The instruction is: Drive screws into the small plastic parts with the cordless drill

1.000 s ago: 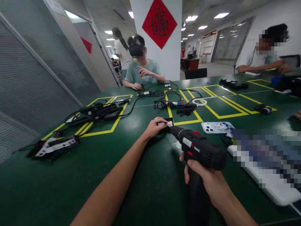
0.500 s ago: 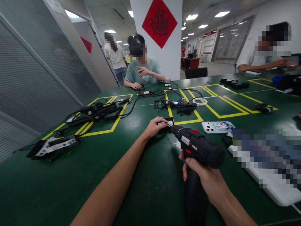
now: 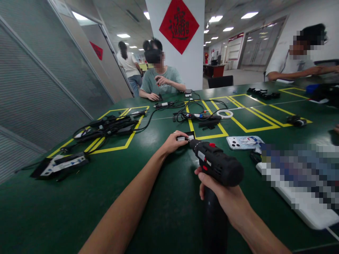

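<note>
Fingers bent, your outstretched left hand [image 3: 172, 142] holds a small black-and-white rectangular part [image 3: 191, 135] on the glossy green tabletop [image 3: 174, 197]; your right hand [image 3: 224, 190] grasps a matte-black, red-accented pistol-shaped drill [image 3: 218, 164], angled toward the part.

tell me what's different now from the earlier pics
The right hand has swung the rear of the drill to the left, its tip staying near the small part. In the background, the standing person has shifted left. Nothing was taken up or let go by either hand: the left hand stays on the part, and the phone and cables lie as before.
</note>
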`<state>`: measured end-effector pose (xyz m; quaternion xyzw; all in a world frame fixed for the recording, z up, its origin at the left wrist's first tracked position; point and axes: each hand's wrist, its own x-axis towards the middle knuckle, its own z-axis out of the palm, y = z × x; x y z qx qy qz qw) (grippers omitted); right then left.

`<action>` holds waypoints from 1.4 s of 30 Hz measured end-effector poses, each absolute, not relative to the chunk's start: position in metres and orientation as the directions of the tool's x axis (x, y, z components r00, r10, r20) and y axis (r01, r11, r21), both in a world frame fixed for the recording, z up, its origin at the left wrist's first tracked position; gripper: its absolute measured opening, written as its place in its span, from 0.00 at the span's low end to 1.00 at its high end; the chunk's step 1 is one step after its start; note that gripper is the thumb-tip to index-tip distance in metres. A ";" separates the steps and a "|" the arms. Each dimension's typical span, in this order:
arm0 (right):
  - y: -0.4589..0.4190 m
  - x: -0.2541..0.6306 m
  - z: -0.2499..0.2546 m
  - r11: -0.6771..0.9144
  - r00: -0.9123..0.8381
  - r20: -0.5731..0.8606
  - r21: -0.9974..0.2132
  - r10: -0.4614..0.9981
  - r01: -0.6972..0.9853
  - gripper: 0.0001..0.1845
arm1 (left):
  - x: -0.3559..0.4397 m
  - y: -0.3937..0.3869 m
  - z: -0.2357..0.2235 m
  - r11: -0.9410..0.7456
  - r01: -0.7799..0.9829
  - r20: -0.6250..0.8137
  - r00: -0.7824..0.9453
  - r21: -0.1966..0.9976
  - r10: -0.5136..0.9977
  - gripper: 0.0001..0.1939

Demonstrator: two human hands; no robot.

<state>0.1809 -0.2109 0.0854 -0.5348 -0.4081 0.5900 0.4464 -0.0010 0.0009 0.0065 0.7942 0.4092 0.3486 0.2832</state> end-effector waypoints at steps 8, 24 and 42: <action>-0.206 0.185 0.087 -0.318 -0.034 -0.317 -0.927 0.948 -0.197 0.14 | -0.003 0.004 0.008 -0.511 0.479 0.307 0.442 0.714 0.843 0.16; -0.203 0.181 0.087 -0.369 -0.109 -0.356 -0.848 0.928 -0.380 0.20 | -0.001 0.000 0.014 -0.470 0.510 0.272 0.415 0.720 0.868 0.16; -0.201 0.178 0.084 -0.400 -0.105 -0.391 -0.829 0.914 -0.390 0.14 | -0.001 0.001 0.012 -0.482 0.486 0.287 0.422 0.729 0.860 0.15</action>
